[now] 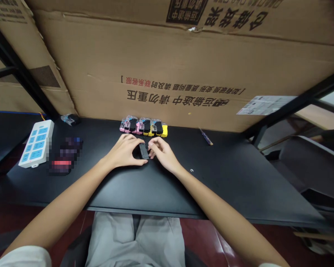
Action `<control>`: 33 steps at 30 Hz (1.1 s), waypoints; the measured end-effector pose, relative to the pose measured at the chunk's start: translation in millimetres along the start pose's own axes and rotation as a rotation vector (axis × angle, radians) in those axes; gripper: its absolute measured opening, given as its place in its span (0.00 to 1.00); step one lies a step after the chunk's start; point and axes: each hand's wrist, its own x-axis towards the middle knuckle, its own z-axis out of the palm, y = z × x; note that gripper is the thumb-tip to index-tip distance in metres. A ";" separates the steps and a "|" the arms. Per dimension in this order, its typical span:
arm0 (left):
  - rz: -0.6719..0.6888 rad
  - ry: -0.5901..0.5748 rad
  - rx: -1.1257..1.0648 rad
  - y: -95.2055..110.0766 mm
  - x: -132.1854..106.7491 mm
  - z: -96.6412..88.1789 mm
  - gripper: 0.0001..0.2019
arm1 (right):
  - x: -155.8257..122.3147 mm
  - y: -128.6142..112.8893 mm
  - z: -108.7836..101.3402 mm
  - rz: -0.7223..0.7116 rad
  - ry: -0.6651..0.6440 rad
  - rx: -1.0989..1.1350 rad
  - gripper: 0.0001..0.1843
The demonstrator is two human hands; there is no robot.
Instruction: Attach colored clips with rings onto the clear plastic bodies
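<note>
My left hand [127, 151] grips a small flat black plastic piece [144, 151] between thumb and fingers, just above the black table [133, 189]. Close beside its right edge is my right hand [163, 152], with thumb and fingertips pinched together. Whatever may be between those fingertips is too small to make out. Just beyond both hands, against the cardboard, sits a row of small pink and yellow plastic units [144, 127] with black parts and printed labels.
A screwdriver [206, 137] lies to the right, and a small white ring-like bit [192, 170] is nearer. On the left are a white power strip [36, 144], a blurred-out dark object [65, 155] and a small black packaged item [70, 119]. A large cardboard sheet [169, 63] stands behind.
</note>
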 end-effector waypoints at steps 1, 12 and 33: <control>0.013 -0.013 0.014 -2.7 -0.9 -2.1 0.31 | 1.9 1.2 -2.0 -0.085 0.041 -0.133 0.16; 0.023 -0.080 -0.012 -23.7 -5.9 -8.0 0.33 | 8.1 8.7 -7.7 -0.503 -0.207 -0.790 0.27; 0.018 -0.086 -0.029 -17.9 -5.3 -1.6 0.33 | -4.4 3.1 -27.8 -0.297 -0.088 -0.373 0.12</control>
